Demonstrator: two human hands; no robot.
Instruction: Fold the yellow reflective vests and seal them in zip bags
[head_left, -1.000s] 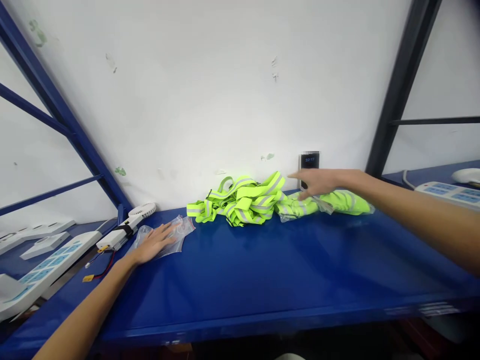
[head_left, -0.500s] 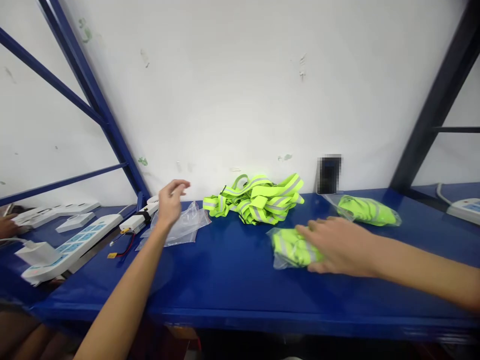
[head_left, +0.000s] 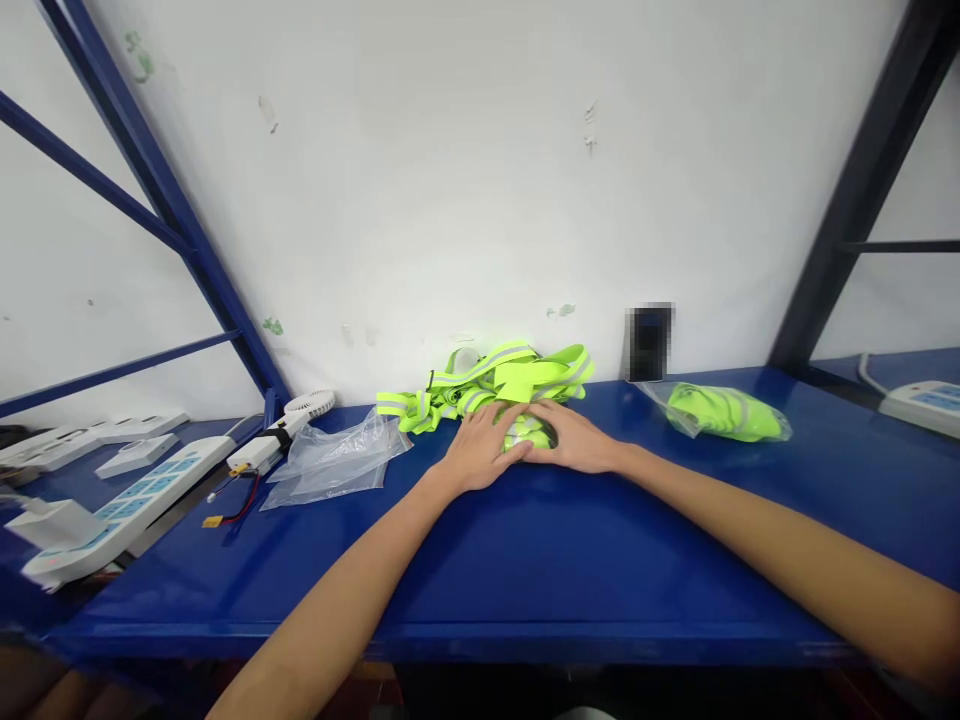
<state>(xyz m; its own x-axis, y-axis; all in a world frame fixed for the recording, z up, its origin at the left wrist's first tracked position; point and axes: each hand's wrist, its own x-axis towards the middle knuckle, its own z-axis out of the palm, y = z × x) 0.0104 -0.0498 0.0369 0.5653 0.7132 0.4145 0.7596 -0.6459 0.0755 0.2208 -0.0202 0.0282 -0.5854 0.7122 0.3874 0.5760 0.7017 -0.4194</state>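
Both my hands meet at the middle of the blue shelf (head_left: 570, 560). My left hand (head_left: 480, 447) and my right hand (head_left: 574, 440) lie with fingers curved over a small clear bag of neon-yellow reflective straps (head_left: 525, 432), pressing it from both sides. Just behind it a loose pile of neon-yellow reflective straps (head_left: 487, 385) rests against the white wall. A second filled bag of straps (head_left: 721, 412) lies to the right. Empty clear plastic bags (head_left: 334, 463) lie to the left.
At the far left are white power strips (head_left: 120, 505), a small white hand fan (head_left: 289, 425) and a wired connector (head_left: 225, 510). A dark blurred device (head_left: 649, 343) leans on the wall. Blue and black rack posts frame the shelf. Another power strip (head_left: 919, 405) is at right.
My right hand slid the bagged straps left toward the pile. My left hand came down from above the empty bags and now rests on the same bag.
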